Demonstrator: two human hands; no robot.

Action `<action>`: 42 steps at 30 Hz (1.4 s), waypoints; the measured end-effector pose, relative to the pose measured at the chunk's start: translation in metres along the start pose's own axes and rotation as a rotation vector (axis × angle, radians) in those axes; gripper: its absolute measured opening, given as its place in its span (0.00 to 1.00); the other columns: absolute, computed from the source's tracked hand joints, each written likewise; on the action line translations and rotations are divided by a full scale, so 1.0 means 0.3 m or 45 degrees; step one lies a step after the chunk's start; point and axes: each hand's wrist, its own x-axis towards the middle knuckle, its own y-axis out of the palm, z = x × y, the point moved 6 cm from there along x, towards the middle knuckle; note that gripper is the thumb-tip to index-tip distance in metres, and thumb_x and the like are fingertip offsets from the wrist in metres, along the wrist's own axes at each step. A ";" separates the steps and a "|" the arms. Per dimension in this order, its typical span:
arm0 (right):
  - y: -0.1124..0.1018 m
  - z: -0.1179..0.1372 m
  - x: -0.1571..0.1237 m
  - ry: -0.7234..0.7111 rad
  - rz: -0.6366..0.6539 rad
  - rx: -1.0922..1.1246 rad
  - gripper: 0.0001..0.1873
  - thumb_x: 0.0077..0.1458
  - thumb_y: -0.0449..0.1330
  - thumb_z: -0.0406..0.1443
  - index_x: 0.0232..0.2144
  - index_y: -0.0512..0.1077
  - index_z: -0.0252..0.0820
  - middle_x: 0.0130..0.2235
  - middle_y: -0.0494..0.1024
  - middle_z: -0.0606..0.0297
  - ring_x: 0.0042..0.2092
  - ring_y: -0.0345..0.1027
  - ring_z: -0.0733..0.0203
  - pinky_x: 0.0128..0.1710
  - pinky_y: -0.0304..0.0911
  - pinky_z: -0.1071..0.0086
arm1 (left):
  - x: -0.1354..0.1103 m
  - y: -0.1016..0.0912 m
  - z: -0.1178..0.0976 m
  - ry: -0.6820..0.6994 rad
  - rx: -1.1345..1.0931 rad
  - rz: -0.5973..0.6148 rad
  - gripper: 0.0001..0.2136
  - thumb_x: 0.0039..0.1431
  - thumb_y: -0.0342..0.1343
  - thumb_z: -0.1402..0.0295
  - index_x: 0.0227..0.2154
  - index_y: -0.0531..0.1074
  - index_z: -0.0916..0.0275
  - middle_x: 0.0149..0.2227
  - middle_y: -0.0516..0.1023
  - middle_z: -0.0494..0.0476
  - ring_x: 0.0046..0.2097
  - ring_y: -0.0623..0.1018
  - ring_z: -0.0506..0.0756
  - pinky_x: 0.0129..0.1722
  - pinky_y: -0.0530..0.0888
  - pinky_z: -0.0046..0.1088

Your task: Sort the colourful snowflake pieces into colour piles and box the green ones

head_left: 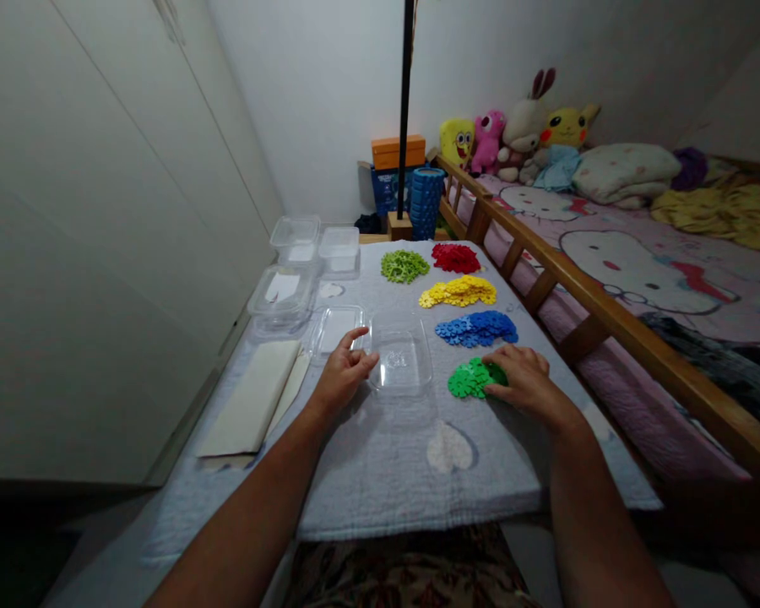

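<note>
A clear plastic container [403,390] stands uncovered in the middle of the table. Its lid [339,329] seems to lie just left of it. My left hand [344,371] is at the container's left side, thumb and index finger apart, with nothing between them. On the right, a pile of green flower-shaped plastic discs [465,380] lies on the cloth. My right hand [520,377] curls its thumb and fingers around the right end of that pile. How many discs are between the fingers is hidden.
Behind the green pile lie blue [476,328], yellow [458,291], red [456,257] and light green discs [404,266]. Stacked clear containers [283,295] stand at the back left, with a folded beige sheet [253,397] nearer me. A wooden bed rail [545,270] runs along the right.
</note>
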 end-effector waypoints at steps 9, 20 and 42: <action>-0.029 -0.082 -0.025 0.065 0.041 0.042 0.25 0.48 0.63 0.38 0.51 0.75 0.50 0.56 0.74 0.58 0.56 0.64 0.44 0.56 0.56 0.54 | -0.005 0.007 -0.005 -0.033 -0.042 0.011 0.30 0.55 0.63 0.57 0.58 0.63 0.60 0.20 0.59 0.38 0.22 0.59 0.46 0.23 0.54 0.22; -0.050 -0.085 -0.026 0.016 0.044 0.239 0.17 0.51 0.63 0.38 0.45 0.75 0.49 0.52 0.75 0.58 0.55 0.64 0.45 0.56 0.58 0.52 | -0.005 0.009 -0.003 -0.053 -0.065 0.017 0.30 0.54 0.64 0.59 0.58 0.63 0.61 0.20 0.58 0.38 0.22 0.59 0.46 0.23 0.54 0.22; -0.027 0.492 0.169 -0.376 0.067 0.191 0.13 0.54 0.69 0.42 0.41 0.77 0.46 0.47 0.81 0.58 0.55 0.63 0.43 0.63 0.37 0.36 | -0.003 0.019 0.004 -0.066 -0.038 0.048 0.35 0.51 0.66 0.60 0.60 0.60 0.62 0.18 0.62 0.37 0.20 0.61 0.46 0.23 0.55 0.20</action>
